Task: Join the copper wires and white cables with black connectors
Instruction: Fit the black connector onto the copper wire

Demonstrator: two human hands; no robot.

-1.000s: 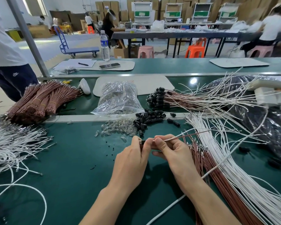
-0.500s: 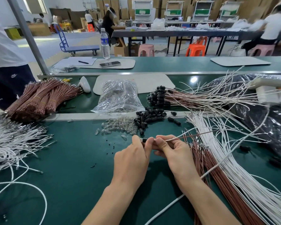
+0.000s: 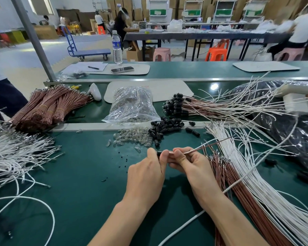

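Over belt (image 3: 78, 174) | left hand (image 3: 146, 176): black connector (image 3: 159, 153) | right hand (image 3: 190, 166): wires (image 3: 212, 143) trailing up-right

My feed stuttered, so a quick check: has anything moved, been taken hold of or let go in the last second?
Nothing visibly changed. The left hand still pinches the black connector. The right hand still pinches the white cable and copper wire at it. The loose connectors lie as before.

Most of connector (image 3: 158, 153) hidden in left hand (image 3: 146, 176), tips of wires (image 3: 197, 148) inside it unseen, cables (image 3: 290, 222) right of connector cut by edge
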